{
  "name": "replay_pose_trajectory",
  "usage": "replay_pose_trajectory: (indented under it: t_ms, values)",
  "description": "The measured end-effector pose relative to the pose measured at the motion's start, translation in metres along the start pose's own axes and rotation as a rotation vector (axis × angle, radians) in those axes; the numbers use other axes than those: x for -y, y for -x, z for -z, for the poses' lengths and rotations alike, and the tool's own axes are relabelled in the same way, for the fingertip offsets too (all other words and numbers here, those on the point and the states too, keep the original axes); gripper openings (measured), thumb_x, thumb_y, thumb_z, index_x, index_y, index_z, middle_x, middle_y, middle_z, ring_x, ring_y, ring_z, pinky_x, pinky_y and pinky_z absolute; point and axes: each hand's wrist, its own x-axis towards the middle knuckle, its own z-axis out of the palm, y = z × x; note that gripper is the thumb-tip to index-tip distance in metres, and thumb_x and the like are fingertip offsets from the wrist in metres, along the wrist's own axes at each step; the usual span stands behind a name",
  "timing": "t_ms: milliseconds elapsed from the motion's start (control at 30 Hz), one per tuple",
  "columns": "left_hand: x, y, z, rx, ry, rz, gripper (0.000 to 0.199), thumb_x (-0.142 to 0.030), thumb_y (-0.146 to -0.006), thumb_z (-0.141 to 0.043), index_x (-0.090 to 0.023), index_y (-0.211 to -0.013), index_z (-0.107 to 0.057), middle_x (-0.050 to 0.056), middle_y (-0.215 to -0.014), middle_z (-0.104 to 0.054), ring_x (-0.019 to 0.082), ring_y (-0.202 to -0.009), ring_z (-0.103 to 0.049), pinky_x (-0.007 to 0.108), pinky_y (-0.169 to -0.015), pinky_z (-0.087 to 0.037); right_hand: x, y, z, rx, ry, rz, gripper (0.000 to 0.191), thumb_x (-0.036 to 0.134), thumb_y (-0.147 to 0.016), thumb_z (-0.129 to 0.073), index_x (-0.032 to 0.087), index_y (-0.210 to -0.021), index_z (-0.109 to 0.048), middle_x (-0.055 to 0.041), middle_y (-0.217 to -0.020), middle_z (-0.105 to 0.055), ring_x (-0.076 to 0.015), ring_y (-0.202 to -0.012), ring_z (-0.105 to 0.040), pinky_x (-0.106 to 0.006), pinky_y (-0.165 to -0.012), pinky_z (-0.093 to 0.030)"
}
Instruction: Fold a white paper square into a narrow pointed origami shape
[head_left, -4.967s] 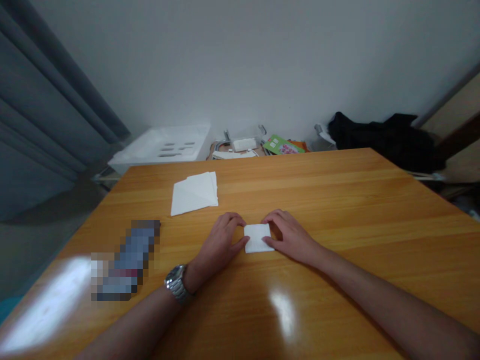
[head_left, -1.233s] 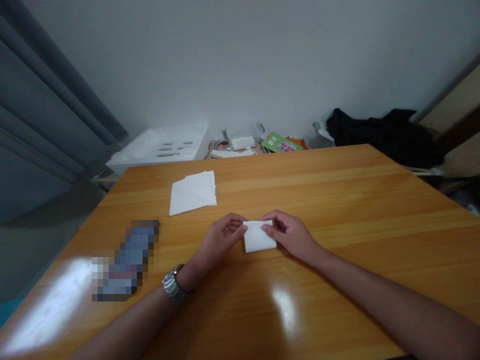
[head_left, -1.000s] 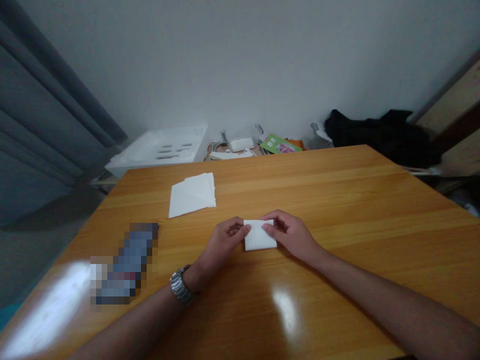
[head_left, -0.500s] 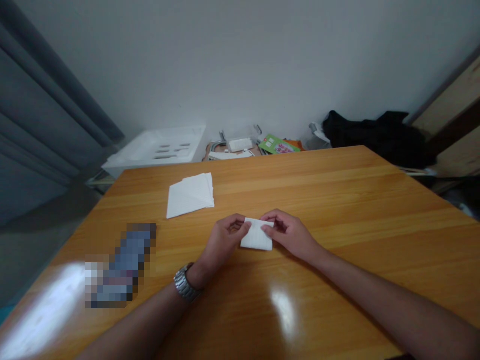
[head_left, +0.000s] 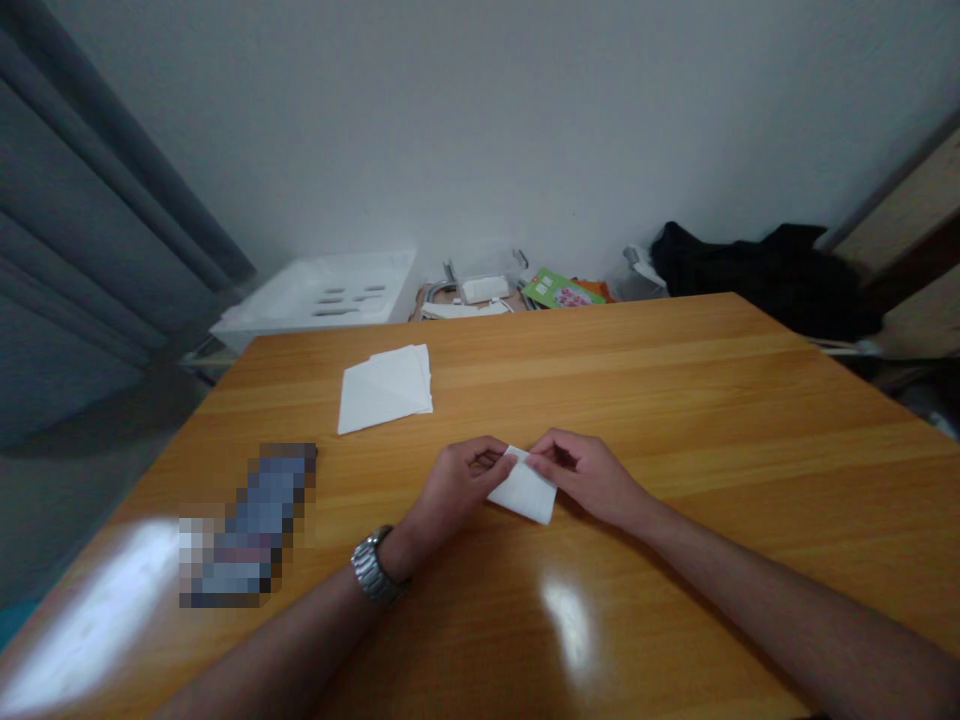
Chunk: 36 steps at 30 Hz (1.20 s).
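Observation:
A small white piece of paper (head_left: 528, 490) is pinched between both hands above the wooden table (head_left: 645, 370), tilted with its lower edge slanting down to the right. My left hand (head_left: 459, 486), with a metal watch on the wrist, grips its upper left corner between thumb and fingers. On the upper right side, my right hand (head_left: 589, 474) pinches the same paper, thumb on top. The two thumbs are close together. Fingertips behind the paper are hidden. Several white sheets (head_left: 385, 390) lie overlapped farther back on the left.
A blurred-out dark object (head_left: 262, 525) lies on the table at the left. Behind the table are a white tray (head_left: 300, 290), a green booklet (head_left: 562, 290), assorted small items, and black cloth (head_left: 765, 275) at the right.
The small paper has turned clockwise and now slants. Both hands have shifted slightly, with the thumbs nearer each other, still holding it.

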Motion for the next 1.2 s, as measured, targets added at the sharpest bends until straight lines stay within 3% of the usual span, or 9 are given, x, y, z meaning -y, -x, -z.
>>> replay_pose_trajectory:
  t_ms: [167, 300, 500, 700, 1200]
  values:
    - [0.0029, 0.0012, 0.002, -0.003, 0.052, -0.03, 0.028, -0.041, -0.088, -0.068, -0.014, -0.097, -0.072, 0.008, -0.095, -0.076, 0.02, -0.086, -0.07, 0.028, -0.078, -0.055, -0.0035, -0.0018, 0.0018, -0.109, -0.023, 0.008, 0.025, 0.042, -0.094, -0.062, 0.018, -0.089, -0.066, -0.0029, -0.081, -0.07, -0.0163, -0.073, -0.061, -0.027, -0.067, -0.047]
    - [0.0042, 0.0031, 0.0011, -0.005, 0.139, -0.016, 0.032, -0.044, -0.085, -0.071, -0.014, -0.096, -0.071, 0.008, -0.095, -0.075, 0.021, -0.087, -0.07, 0.03, -0.081, -0.056, -0.0081, -0.0036, 0.0037, -0.197, -0.052, 0.019, 0.027, 0.045, -0.093, -0.062, 0.019, -0.089, -0.065, -0.0025, -0.081, -0.069, -0.0161, -0.072, -0.061, -0.027, -0.066, -0.047]
    - [0.0049, 0.0059, -0.0026, -0.053, 0.27, 0.055, 0.034, -0.045, -0.085, -0.072, -0.013, -0.096, -0.071, 0.009, -0.097, -0.075, 0.021, -0.087, -0.071, 0.033, -0.082, -0.059, -0.0096, -0.0039, 0.003, -0.215, -0.081, 0.023, 0.027, 0.046, -0.093, -0.062, 0.019, -0.089, -0.066, -0.0026, -0.08, -0.069, -0.0162, -0.071, -0.061, -0.027, -0.064, -0.047]
    - [0.0005, 0.0068, -0.0035, 0.001, 0.301, -0.015, 0.042, -0.043, -0.086, -0.072, -0.014, -0.117, -0.068, 0.013, -0.117, -0.072, 0.026, -0.109, -0.068, 0.038, -0.097, -0.054, -0.0095, -0.0029, 0.002, -0.223, -0.088, 0.017, 0.028, 0.047, -0.092, -0.063, 0.02, -0.088, -0.065, -0.0025, -0.079, -0.068, -0.0164, -0.07, -0.061, -0.027, -0.064, -0.047]
    - [0.0031, 0.0064, -0.0058, -0.087, 0.243, 0.018, 0.032, -0.043, -0.086, -0.071, -0.013, -0.098, -0.072, 0.008, -0.098, -0.076, 0.021, -0.09, -0.071, 0.031, -0.082, -0.057, -0.0072, -0.0017, -0.0019, -0.21, -0.075, 0.003, 0.03, 0.049, -0.092, -0.062, 0.02, -0.087, -0.065, -0.0027, -0.079, -0.068, -0.0169, -0.07, -0.061, -0.028, -0.063, -0.048]
